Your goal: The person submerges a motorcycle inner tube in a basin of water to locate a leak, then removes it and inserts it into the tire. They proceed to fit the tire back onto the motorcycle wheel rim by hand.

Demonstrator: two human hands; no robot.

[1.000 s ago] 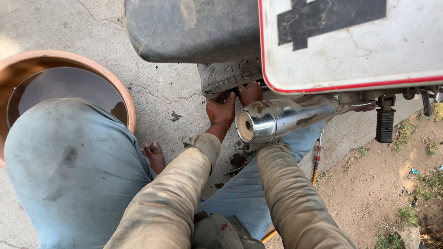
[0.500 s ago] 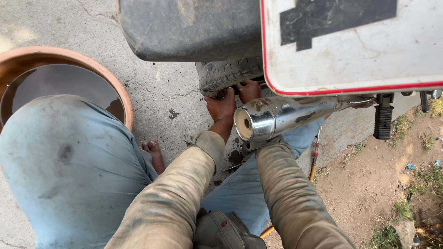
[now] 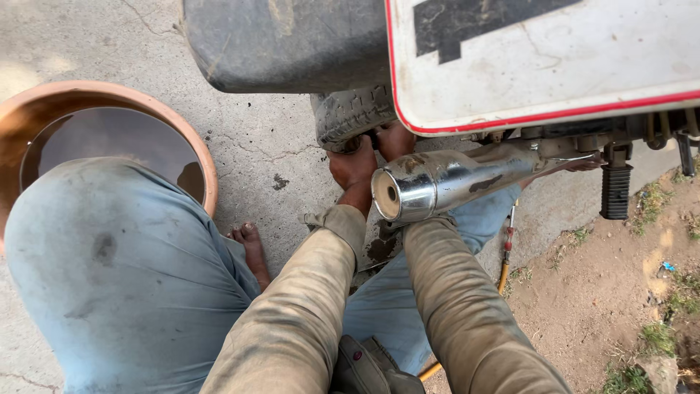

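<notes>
I crouch behind a motorcycle and reach under its rear. My left hand (image 3: 352, 169) presses against the bottom of the rear tyre (image 3: 351, 115), its fingers curled on the tread. My right hand (image 3: 394, 138) is mostly hidden behind the chrome exhaust pipe (image 3: 445, 184); only the knuckles show, against the tyre beside the left hand. Whether either hand holds a tool is hidden. Both arms wear tan sleeves. The black mudguard (image 3: 284, 44) and a white plate with a red rim (image 3: 539, 58) hang over the hands.
A round terracotta tub (image 3: 208, 164) holding dark water stands at the left, behind my knee in blue jeans. My bare foot (image 3: 252, 248) rests on cracked concrete. A black footpeg (image 3: 616, 191) hangs at the right. A long tool (image 3: 505, 255) lies below the exhaust; dirt and grass lie at the right.
The view has shifted slightly. Both hands stay at the tyre under the exhaust, with only small movements of the fingers.
</notes>
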